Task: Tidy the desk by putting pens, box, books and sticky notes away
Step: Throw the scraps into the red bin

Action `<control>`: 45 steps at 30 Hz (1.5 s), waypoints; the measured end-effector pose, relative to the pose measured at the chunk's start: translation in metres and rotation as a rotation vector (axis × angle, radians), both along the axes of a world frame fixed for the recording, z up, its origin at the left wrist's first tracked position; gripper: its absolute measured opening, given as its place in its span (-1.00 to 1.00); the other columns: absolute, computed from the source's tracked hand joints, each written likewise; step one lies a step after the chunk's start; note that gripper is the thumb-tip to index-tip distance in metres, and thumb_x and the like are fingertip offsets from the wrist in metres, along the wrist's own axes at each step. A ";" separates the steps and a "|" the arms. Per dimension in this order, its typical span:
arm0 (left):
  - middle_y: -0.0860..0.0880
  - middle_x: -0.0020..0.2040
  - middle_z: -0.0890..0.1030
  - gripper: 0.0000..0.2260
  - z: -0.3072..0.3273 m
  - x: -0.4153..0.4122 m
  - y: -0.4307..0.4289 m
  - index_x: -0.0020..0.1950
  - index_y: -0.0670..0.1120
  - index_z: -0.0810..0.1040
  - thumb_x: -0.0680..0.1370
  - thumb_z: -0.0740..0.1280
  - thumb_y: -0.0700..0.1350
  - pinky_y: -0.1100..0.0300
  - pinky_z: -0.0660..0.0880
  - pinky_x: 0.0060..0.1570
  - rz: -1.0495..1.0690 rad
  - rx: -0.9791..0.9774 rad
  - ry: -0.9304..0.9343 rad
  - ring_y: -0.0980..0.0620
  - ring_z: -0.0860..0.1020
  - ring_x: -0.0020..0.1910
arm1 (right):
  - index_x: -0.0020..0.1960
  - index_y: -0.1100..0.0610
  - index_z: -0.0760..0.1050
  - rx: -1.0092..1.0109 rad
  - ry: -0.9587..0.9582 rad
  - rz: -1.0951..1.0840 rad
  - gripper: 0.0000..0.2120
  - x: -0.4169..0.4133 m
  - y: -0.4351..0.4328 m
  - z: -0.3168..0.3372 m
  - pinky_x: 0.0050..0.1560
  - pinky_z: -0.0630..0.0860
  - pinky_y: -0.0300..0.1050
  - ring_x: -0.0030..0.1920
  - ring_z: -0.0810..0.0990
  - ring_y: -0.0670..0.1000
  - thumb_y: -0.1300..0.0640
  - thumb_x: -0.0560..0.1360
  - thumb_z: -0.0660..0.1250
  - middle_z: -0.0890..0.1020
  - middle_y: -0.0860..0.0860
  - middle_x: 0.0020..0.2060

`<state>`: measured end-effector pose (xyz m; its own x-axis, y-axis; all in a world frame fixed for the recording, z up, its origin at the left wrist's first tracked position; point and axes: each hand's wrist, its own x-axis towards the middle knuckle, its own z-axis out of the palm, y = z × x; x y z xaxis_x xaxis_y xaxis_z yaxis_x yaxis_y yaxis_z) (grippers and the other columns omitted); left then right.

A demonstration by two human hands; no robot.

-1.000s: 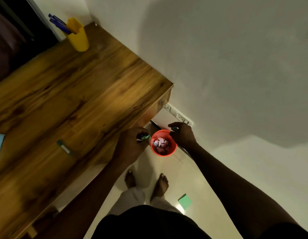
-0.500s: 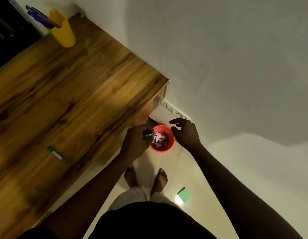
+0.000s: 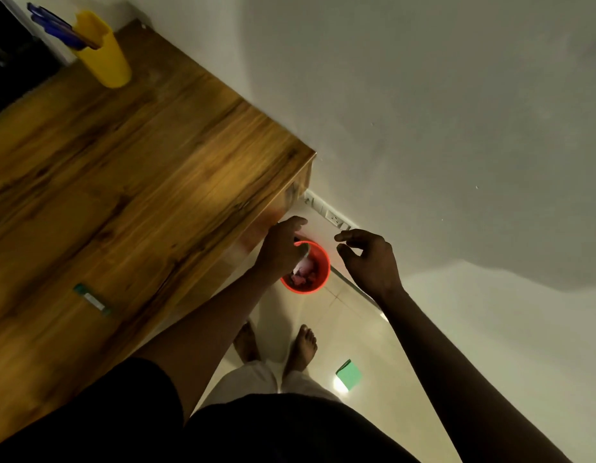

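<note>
Under the left hand (image 3: 283, 248), loose-fingered and empty like the right hand (image 3: 370, 259), the bucket (image 3: 321, 272) holds paper bits and pens (image 3: 52, 25) stand in the yellow cup (image 3: 104, 60) far ahead, but a green stick (image 3: 91, 299) on the bench (image 3: 139, 168) and green sticky notes (image 3: 349, 374) on the floor (image 3: 356, 329) behind still wait.

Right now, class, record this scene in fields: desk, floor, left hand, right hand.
desk: yellow cup of blue pens by the wall; small green-and-white item nearer the person
floor: red bin holding crumpled paper; green sticky notes
left hand: over the bin, grip hidden
right hand: beside the bin, fingers loose, empty
</note>
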<state>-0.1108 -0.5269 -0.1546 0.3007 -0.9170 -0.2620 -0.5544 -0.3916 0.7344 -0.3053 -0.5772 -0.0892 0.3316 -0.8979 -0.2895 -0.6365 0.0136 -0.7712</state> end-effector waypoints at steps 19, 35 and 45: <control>0.14 -0.08 0.69 -0.86 0.142 0.060 0.139 0.04 -0.01 0.67 0.49 0.51 -0.10 0.28 0.58 -0.02 0.544 -0.260 0.030 0.24 0.64 -0.08 | 0.04 0.02 0.71 -0.061 -0.345 0.361 -0.84 0.134 0.039 0.082 0.03 0.58 -0.30 0.02 0.68 -0.24 0.21 0.53 0.41 0.73 -0.19 -0.05; 0.17 -0.01 0.69 -0.82 0.191 0.203 0.336 0.10 0.01 0.67 0.51 0.50 -0.10 0.40 0.54 -0.02 0.958 -0.397 -0.067 0.28 0.65 -0.06 | 0.13 0.02 0.68 -0.150 -0.357 0.852 -0.81 0.339 0.192 0.141 -0.04 0.49 -0.52 0.00 0.60 -0.38 0.21 0.55 0.41 0.69 -0.22 -0.01; 0.30 0.03 0.59 -0.77 0.193 0.257 0.427 0.18 0.06 0.64 0.53 0.49 -0.08 0.44 0.52 -0.07 1.100 -0.375 -0.043 0.34 0.59 0.05 | 0.17 0.02 0.66 -0.161 -0.359 0.990 -0.80 0.427 0.276 0.143 -0.11 0.47 -0.53 0.16 0.63 -0.17 0.16 0.56 0.43 0.70 -0.10 0.11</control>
